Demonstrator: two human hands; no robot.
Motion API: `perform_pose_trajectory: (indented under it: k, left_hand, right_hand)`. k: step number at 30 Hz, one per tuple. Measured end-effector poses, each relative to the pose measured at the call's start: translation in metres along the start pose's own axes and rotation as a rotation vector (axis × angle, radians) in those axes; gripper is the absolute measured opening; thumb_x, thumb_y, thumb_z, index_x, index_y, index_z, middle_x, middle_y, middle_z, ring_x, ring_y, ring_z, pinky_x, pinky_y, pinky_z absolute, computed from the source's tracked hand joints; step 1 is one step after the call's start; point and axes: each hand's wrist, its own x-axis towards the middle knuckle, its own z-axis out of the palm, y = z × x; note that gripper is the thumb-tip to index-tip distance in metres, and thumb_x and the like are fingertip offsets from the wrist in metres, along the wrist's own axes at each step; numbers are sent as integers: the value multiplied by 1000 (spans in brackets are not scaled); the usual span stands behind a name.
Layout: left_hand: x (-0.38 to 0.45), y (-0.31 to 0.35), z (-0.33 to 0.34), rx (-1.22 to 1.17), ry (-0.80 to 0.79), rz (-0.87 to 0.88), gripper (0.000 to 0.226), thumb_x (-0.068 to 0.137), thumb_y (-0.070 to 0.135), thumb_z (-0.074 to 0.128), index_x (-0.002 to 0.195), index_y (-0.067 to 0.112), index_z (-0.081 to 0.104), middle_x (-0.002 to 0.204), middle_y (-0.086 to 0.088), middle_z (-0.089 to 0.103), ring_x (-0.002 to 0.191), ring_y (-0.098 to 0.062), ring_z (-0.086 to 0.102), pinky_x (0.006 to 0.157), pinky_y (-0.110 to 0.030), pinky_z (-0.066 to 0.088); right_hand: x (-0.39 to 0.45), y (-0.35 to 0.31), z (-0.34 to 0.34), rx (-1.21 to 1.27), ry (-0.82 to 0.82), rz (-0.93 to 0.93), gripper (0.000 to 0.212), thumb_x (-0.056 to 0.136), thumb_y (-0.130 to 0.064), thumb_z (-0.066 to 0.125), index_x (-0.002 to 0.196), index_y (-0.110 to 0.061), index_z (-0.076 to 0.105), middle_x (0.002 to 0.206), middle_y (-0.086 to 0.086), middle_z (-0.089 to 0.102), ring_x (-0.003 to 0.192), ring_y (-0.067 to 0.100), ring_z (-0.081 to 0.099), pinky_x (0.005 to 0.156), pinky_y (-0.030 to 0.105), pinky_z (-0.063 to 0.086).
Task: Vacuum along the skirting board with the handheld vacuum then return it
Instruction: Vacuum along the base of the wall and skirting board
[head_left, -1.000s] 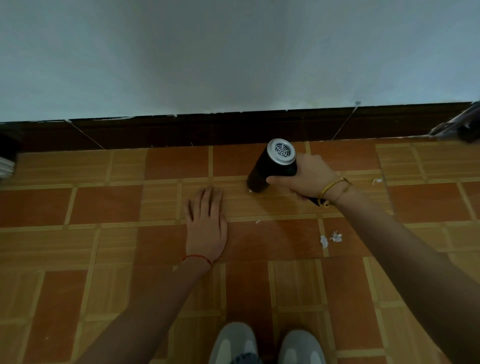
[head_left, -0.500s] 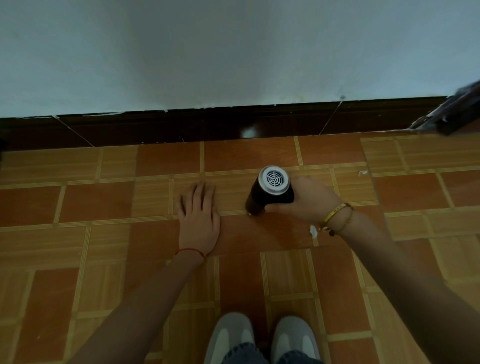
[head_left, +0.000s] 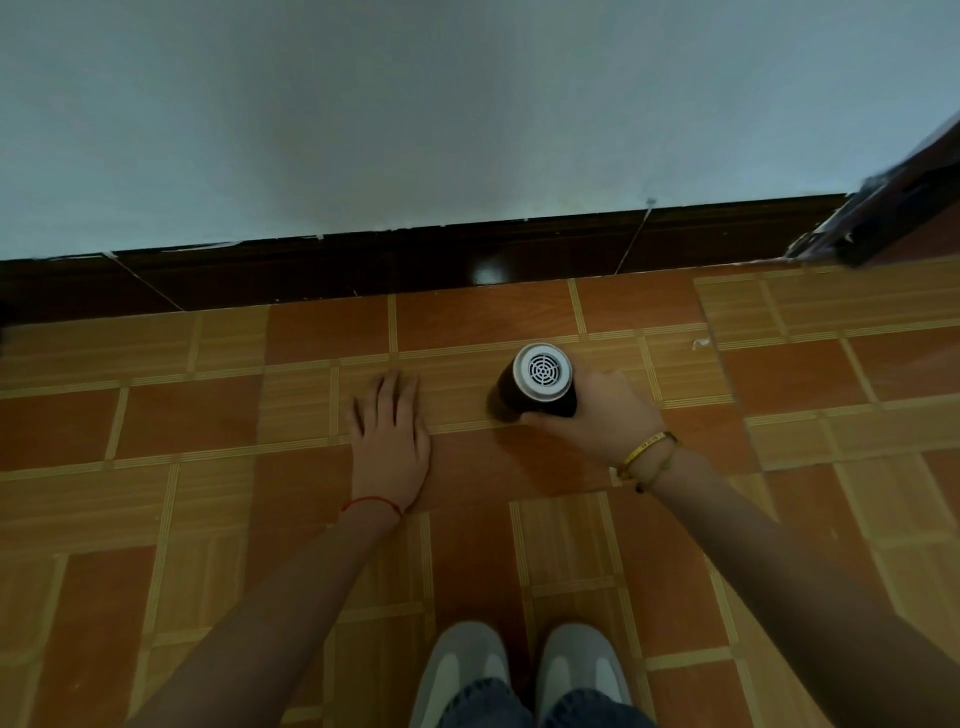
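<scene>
Tiled floor (head_left: 208, 426), orange and tan squares, meeting a dark brown skirting board (head_left: 363, 270) under a pale wall (head_left: 415, 104). Left hand (head_left: 390, 447): flat on the floor, palm down, fingers together and pointing toward the skirting board; red thread at the wrist. Right hand (head_left: 597, 415): clamped round the black body of the vacuum (head_left: 537, 387), yellow bracelets (head_left: 649, 452) at the wrist. Vacuum: held nose-down, tilted, its lower end at or just above the floor, which of the two cannot be told; white round grille facing up at the camera. It sits just right of the left hand and short of the skirting board, about one tile row out from it. White scrap (head_left: 698, 343): on the floor to the right, near the skirting board. Dark object (head_left: 893, 218): at the right edge, blurred, unidentifiable. Grey shoes (head_left: 519, 670): at the bottom edge, toes toward the wall.
</scene>
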Motion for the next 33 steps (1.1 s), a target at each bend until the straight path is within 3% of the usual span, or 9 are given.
perform_pose_trajectory:
  k: [4, 8, 12, 16, 19, 23, 25, 29, 33]
  left_hand:
    - [1, 0, 1, 12, -15, -4, 56, 98, 31, 29, 152, 15, 34, 155, -11, 37, 146, -28, 29, 120, -59, 17]
    - [1, 2, 1, -10, -26, -8, 58, 96, 31, 27, 151, 14, 34, 156, -12, 35, 148, -29, 26, 120, -61, 16]
    - [0, 14, 0, -52, 11, -19, 56, 93, 28, 29, 146, 12, 41, 150, -12, 41, 143, -32, 32, 119, -61, 17]
    - [-1, 44, 5, -64, -24, 140, 52, 92, 25, 34, 141, 14, 45, 145, -12, 45, 137, -31, 37, 115, -61, 26]
    - [-2, 74, 12, -130, -51, 207, 50, 92, 24, 35, 141, 14, 45, 144, -11, 44, 138, -29, 35, 117, -59, 23]
    - [-4, 101, 20, -160, -88, 268, 50, 93, 24, 35, 142, 14, 44, 146, -11, 43, 140, -28, 33, 119, -59, 19]
    - [-5, 106, 23, -127, -112, 272, 52, 93, 26, 33, 143, 15, 43, 149, -11, 40, 142, -29, 31, 120, -59, 17]
    - [-7, 105, 25, -68, -116, 281, 52, 95, 27, 32, 144, 14, 42, 151, -11, 38, 143, -29, 29, 120, -60, 16]
    - [-8, 106, 25, -72, -112, 275, 52, 96, 27, 31, 144, 13, 43, 152, -11, 37, 143, -29, 28, 120, -60, 16]
  right_hand:
    - [5, 10, 3, 68, 59, 92, 59, 75, -61, 63, 117, -21, 54, 98, 0, 69, 92, 21, 64, 72, 38, 56]
    - [12, 20, -5, 139, 42, 135, 56, 76, -53, 68, 116, -16, 57, 98, 0, 67, 85, 13, 60, 70, 27, 50]
    - [14, 32, -14, 166, 86, 188, 54, 77, -50, 69, 118, -16, 56, 98, 1, 67, 85, 13, 58, 69, 27, 47]
    - [7, 46, -23, 175, 144, 236, 52, 78, -45, 71, 119, -14, 57, 103, 3, 67, 93, 17, 60, 70, 22, 40]
    - [-5, 57, -32, 190, 163, 282, 49, 79, -43, 71, 116, -13, 59, 92, -1, 62, 87, 13, 57, 61, 18, 37]
    - [-26, 74, -42, 159, 160, 336, 56, 78, -46, 71, 122, -15, 56, 100, 3, 66, 96, 19, 61, 74, 24, 42]
    - [-38, 79, -45, 132, 169, 355, 58, 78, -47, 71, 123, -14, 55, 102, 5, 66, 97, 21, 62, 73, 23, 41]
    - [-61, 87, -47, 106, 197, 359, 53, 78, -46, 71, 117, -13, 58, 88, 0, 61, 79, 15, 55, 55, 14, 32]
    - [-80, 97, -53, 199, 147, 378, 47, 79, -43, 71, 115, -15, 57, 75, -7, 60, 61, 5, 52, 54, 14, 35]
